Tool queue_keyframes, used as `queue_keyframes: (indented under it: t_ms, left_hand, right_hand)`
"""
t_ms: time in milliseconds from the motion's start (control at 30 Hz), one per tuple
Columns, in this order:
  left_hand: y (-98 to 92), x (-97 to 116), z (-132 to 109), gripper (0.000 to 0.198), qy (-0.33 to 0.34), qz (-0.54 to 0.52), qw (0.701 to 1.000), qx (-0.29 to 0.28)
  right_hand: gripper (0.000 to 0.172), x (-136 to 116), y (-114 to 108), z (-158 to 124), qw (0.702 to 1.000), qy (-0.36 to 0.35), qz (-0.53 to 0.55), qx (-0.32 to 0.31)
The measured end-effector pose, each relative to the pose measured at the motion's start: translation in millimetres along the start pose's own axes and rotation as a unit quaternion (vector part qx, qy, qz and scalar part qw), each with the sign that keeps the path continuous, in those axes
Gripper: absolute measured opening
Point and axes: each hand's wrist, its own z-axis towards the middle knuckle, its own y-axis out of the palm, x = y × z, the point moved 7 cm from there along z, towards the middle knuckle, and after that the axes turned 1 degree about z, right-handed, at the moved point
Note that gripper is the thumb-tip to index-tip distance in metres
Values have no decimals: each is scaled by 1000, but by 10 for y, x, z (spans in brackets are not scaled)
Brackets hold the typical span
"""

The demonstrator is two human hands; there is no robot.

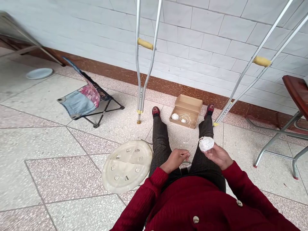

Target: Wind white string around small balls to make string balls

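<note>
Setting: ground-level room or porch of a modest home, used for sitting and handwork. Evidence, read from the seated person: speckled terrazzo floor [48, 134] in grey and pink slabs; white-tiled wall [204, 29] with brown skirting [168, 86], 12 o'clock; low folding stool [84, 99] with patched cloth seat, 10 o'clock; shallow dish [39, 73] on the floor beyond it; two aluminium crutches [144, 64] [255, 67] leaning on the wall, 11 and 1 o'clock; open cardboard box [186, 110], 12 o'clock; round tray [108, 179], 9 o'clock; metal-legged surface [297, 93], 2 o'clock.
</note>
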Motion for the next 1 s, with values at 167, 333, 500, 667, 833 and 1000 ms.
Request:
queue_keyframes:
  t_ms: [167,333,500,667,833,1000]
  left_hand:
    - [15,-209,-82,46,-33,17,999,23]
    - [12,-404,-129,40,-55,61,996,27]
    - [-150,-629,-122,45,-67,62,994,63]
    - [-430,-730,49,33,-64,79,989,111]
    - [-670,-490,234,34,-29,100,973,208]
    - [-551,117,396,44,84,39,974,208]
  right_hand:
    - [20,-298,65,130,999,-41,32,1]
    - [21,-330,78,303,998,-59,19,23]
    - [24,-410,161,218,998,-57,41,-7]
    - [27,-545,301,61,997,-62,34,-45]
    - [23,-471,223,197,998,-59,26,16]
    - [26,-214,260,302,999,-43,-5,15]
